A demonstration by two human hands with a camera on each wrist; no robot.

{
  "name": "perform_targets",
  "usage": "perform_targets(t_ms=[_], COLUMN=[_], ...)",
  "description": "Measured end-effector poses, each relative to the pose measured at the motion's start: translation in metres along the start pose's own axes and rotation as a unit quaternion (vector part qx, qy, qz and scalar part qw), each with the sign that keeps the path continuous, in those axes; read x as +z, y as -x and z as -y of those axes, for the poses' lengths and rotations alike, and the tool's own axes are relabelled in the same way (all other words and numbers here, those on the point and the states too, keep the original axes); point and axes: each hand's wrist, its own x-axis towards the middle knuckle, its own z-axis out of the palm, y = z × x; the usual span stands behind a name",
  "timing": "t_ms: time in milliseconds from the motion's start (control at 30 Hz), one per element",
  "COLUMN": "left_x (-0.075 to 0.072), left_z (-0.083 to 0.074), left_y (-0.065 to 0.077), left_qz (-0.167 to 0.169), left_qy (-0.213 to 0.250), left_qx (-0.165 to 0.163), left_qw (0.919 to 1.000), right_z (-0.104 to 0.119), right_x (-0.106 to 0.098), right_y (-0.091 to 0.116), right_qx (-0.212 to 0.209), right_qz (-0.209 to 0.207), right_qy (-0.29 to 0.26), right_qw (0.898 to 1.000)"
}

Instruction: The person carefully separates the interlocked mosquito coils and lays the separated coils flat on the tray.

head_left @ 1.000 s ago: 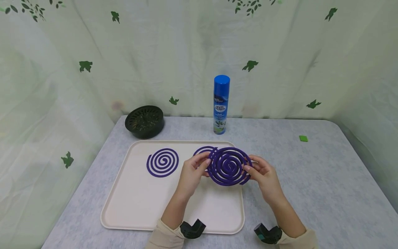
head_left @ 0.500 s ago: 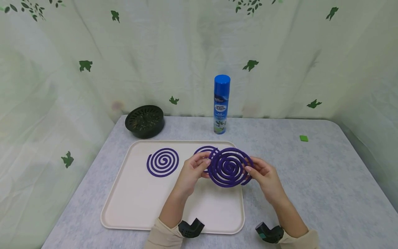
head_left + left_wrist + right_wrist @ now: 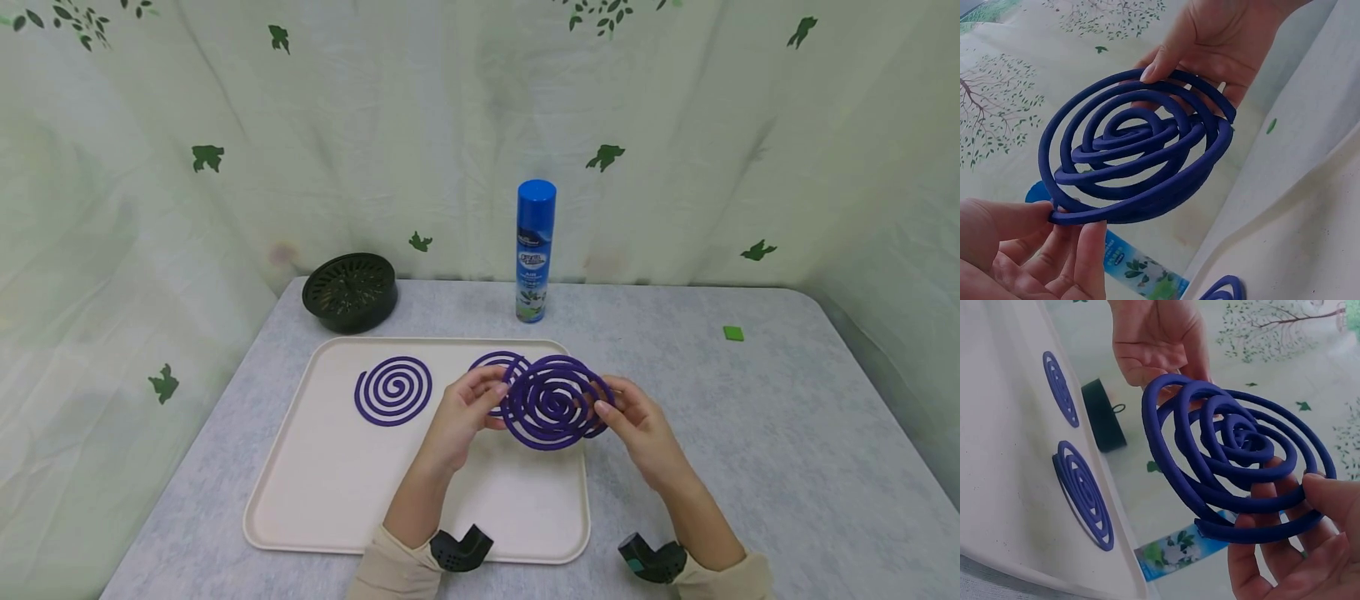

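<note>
1 flat coil [image 3: 491,355] partly hidden behind left hand [image 3: 463,414] and 2 interleaved, matte purple spirals [image 3: 557,403]; it and right hand [image 3: 639,427] pinch opposite edges, thumbs against fingers.

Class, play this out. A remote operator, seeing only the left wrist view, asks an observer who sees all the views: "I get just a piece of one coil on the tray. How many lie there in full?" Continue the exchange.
Observer: Two. One flat purple mosquito coil is at the back left of the tray, and a second flat coil is at its back right.

Operator: Apart from the nested pair of purple mosquito coils between the left hand and right hand, is anything past the tray's back left corner?

Observer: Yes, the head view shows a round, dark slotted dish there.
</note>
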Motion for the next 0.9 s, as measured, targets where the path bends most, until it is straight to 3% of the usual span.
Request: perform_targets(t_ms=[200,367,500,633,900], left_x=[0.001,0.003,0.003,0.003,0.006], left_z=[0.004,0.004,0.003,0.004,0.006], left_y=[-0.001,-0.001,0.000,0.000,0.000], left_qz=[0.005,0.010,0.006,0.007,0.019], left_qy=[-0.016,-0.030,-0.035,-0.040,-0.054], left_qx=[0.021,0.050,0.058,0.057,0.033], left_qw=[0.9996,0.9983,0.9977,0.9976,0.9978], right_z=[0.001,0.004,0.005,0.005,0.003], right_x=[-0.002,0.001,0.004,0.008,0.019], right_y=[0.000,0.000,0.001,0.000,-0.001], right_qx=[0.009,0.048,0.069,0.088,0.140], right_qz=[-0.006,-0.009,-0.002,-0.018,-0.064], right_qy=[0.009,0.039,0.027,0.014,0.044], right_qw=[1.000,0.998,0.997,0.996,0.987])
